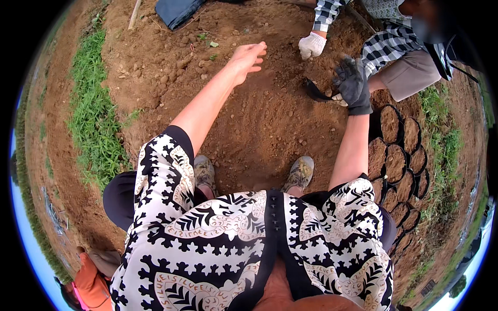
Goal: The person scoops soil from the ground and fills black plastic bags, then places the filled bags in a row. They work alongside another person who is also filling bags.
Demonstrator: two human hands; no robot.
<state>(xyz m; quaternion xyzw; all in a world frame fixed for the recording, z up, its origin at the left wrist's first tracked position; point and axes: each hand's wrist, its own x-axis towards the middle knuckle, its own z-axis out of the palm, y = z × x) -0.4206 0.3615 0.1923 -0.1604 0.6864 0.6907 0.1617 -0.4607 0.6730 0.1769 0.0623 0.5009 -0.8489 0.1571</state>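
Fingers of the right hand [353, 86], grip unclear, adjoin the black strip [315, 92] left of the pots [406, 159]; left hand [246, 61] spread, farther.

From here I see that the gloved right hand [354, 85] covers part of a black thing [315, 91], and I cannot tell what it is. The right arm [353, 155] partly hides the nearest black pots [402, 129]. The upper edge cuts the dark cloth [177, 11], the lower edge the person in orange [92, 284].
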